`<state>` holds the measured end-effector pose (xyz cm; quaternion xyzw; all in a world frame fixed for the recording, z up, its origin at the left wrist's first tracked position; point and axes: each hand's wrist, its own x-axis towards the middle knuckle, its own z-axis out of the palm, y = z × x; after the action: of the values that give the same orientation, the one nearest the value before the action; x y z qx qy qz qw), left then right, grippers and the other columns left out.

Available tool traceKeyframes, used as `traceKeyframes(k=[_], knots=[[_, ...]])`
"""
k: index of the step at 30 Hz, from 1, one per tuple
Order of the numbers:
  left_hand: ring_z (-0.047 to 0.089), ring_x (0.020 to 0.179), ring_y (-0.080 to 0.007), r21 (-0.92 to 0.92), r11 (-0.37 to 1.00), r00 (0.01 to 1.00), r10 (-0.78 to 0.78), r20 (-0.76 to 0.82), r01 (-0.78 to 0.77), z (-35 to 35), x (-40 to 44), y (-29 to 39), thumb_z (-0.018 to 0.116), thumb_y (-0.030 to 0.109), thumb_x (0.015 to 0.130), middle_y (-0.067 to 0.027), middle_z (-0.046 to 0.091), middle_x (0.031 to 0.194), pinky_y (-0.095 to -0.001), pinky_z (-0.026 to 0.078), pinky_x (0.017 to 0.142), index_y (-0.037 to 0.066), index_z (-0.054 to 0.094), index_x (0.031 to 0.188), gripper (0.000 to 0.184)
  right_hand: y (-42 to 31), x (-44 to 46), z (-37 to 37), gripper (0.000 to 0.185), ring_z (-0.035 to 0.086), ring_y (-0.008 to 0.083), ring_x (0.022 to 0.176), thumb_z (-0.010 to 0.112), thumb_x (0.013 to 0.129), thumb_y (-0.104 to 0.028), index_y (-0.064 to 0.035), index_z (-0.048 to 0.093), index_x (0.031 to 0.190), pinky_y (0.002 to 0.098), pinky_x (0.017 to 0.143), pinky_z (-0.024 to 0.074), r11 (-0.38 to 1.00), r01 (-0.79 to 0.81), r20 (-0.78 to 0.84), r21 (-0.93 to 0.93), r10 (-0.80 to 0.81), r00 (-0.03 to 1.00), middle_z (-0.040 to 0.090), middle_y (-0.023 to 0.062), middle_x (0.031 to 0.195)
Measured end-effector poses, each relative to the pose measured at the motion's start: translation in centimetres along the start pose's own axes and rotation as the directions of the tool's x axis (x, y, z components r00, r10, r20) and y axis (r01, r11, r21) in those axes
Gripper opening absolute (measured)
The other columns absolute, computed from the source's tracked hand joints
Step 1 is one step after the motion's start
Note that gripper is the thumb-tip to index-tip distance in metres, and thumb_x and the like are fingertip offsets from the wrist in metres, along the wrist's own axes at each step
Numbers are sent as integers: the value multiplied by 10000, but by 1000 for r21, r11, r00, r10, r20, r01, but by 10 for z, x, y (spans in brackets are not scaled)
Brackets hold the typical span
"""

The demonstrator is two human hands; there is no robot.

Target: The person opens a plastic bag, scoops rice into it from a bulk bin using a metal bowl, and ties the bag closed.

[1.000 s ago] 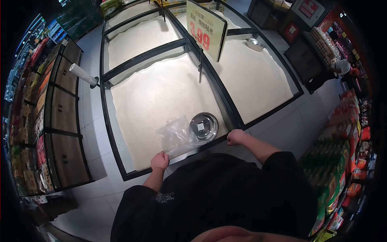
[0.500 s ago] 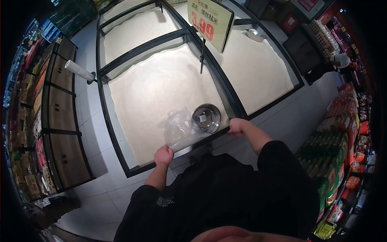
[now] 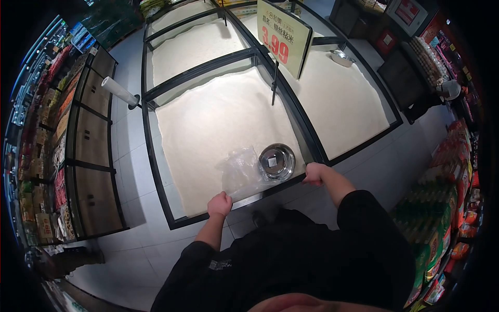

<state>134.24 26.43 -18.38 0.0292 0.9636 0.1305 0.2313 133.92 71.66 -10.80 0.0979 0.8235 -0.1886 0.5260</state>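
Note:
My left hand (image 3: 220,205) is closed at the front edge of a bin of rice, with the corner of a clear plastic bag (image 3: 241,169) at its fingers. The bag lies crumpled and flat over the pale rice (image 3: 208,125). Beside the bag, near the front right corner, a round steel bowl (image 3: 277,161) rests on the rice with a small whitish square inside. To the right of the bowl, my right hand (image 3: 314,174) is wrapped round the black front rim (image 3: 249,200) of the bin; some of its fingers are hidden.
A price sign (image 3: 283,39) reading 3.99 stands on a black post behind. The neighbouring bin holds another steel bowl (image 3: 342,58). At the left are a roll of bags (image 3: 119,91) and shelves of goods (image 3: 93,140). Green packages (image 3: 423,229) are stacked right; a person (image 3: 448,91) is beyond.
The view has shifted, so the bins and both hands appear further right and slightly lower. The bag looks less stretched toward my left hand. Both hands keep about the same places on the bin.

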Motion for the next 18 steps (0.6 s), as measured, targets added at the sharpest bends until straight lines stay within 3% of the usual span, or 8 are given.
traceKeyframes(k=[18], knots=[[702,990,-369,-3,995,994,-97,-55,96,1,-4,8,484,414,934,-159,740,1040,-486,558,870,106,712,1027,395,16,15,7,461,744,231,618,736,908,-448,-2,767,796,361,593,612,991,117,11,-66,-117,993,747,124,721]])
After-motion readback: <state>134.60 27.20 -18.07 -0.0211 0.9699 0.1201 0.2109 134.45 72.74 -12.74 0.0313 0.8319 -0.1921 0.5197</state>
